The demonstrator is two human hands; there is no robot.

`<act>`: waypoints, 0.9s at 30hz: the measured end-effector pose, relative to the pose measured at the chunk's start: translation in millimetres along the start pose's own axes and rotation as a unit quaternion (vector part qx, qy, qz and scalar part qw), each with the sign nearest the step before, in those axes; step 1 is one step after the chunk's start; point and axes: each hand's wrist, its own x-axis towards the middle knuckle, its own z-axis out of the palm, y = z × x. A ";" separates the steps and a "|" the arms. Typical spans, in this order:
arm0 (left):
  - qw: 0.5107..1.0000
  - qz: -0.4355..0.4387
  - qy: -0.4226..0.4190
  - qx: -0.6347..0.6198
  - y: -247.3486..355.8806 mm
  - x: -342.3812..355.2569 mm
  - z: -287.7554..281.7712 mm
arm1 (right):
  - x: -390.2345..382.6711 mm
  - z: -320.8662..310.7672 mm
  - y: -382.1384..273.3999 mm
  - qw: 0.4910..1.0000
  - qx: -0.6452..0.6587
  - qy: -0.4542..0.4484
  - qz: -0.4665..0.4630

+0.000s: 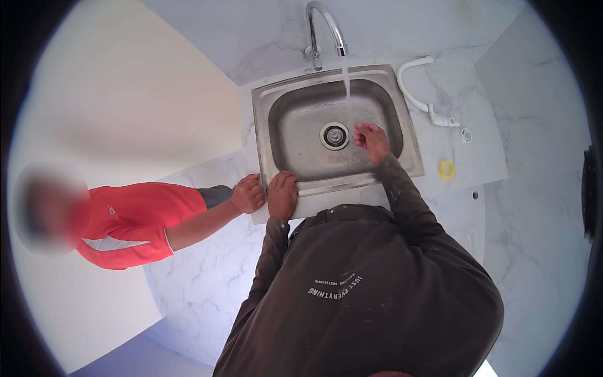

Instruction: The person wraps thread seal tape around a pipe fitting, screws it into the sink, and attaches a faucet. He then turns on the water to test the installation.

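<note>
A stainless steel sink [411, 141] is set in a pale marbled counter. My left hand [284, 193] rests on its front left corner, fingers lying over the rim with nothing seen in them. Above the right part of the basin hovers my right hand [372, 141], its fingers loosely bent and a little apart, and no object shows in it. Close to that hand's left is the round drain strainer [335, 136]. From the chrome gooseneck faucet [325, 14] a stream of water [346, 81] falls into the basin behind my right hand.
At the left, a person in a red shirt [135, 210] has a closed hand [249, 193] at the counter edge beside my left hand. Right of the sink lie a white hose with a fitting [411, 94], a small white round cap [466, 135] and a yellow ring [446, 169].
</note>
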 end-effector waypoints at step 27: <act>0.975 -0.170 0.118 0.080 60.1 -15.5 26.8 | 3.4 -39.2 -5.2 0.910 -0.397 -0.075 -0.091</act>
